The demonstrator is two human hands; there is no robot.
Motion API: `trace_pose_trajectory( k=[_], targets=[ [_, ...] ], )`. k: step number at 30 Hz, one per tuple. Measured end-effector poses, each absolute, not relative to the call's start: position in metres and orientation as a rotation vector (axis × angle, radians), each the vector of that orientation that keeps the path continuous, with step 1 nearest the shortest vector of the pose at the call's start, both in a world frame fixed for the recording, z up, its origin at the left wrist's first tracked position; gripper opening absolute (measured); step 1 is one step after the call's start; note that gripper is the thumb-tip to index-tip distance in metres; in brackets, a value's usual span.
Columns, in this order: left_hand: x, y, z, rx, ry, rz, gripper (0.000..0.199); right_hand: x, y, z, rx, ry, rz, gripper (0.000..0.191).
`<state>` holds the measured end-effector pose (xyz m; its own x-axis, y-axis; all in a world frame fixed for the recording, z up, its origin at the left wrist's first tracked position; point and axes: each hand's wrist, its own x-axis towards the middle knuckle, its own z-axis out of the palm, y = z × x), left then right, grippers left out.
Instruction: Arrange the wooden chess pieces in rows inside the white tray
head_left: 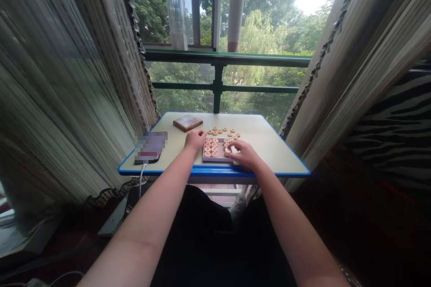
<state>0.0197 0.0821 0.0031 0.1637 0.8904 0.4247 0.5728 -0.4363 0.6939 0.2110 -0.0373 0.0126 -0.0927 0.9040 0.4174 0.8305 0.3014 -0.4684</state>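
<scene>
A shallow open box (219,159) lies near the front of the small table, with round wooden Chinese chess pieces in it. On its left side stand two columns of pieces with red characters (211,148), and on its right side are more pieces, partly covered by my fingers. My right hand (244,154) reaches over the box's right edge, thumb and fingers pinching a Chinese chess piece (227,151) there. At the box's far left corner rests my left hand (195,140), fingers curled closed; whatever they hold is hidden. Beyond the box, several loose pieces (220,131) are scattered on the tabletop.
A brown square flat case (187,122) lies at the table's back left. A phone (151,148) with a white cable (142,179) is at the left edge. The table (272,157) has a blue rim. Curtains (134,71) hang at both sides, a green railing (235,59) behind.
</scene>
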Motion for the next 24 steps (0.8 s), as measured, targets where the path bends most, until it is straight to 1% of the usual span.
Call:
trace_pose_trajectory(
  k=[5,16,21,24],
  targets=[
    [0.015,0.086,0.0,1.949,1.452,1.187,0.026,0.211,-0.039,0.013,-1.549,-1.926,0.176,0.016],
    [0.017,0.091,-0.004,1.901,1.43,1.162,0.023,0.214,-0.038,0.011,-1.504,-1.904,0.238,0.019],
    [0.017,0.089,-0.003,1.914,1.405,1.143,0.024,0.219,-0.034,0.01,-1.513,-1.761,0.244,0.023],
    [0.018,0.088,-0.003,1.931,1.353,1.117,0.028,0.226,-0.022,0.012,-1.665,-1.638,0.161,0.031]
  ],
)
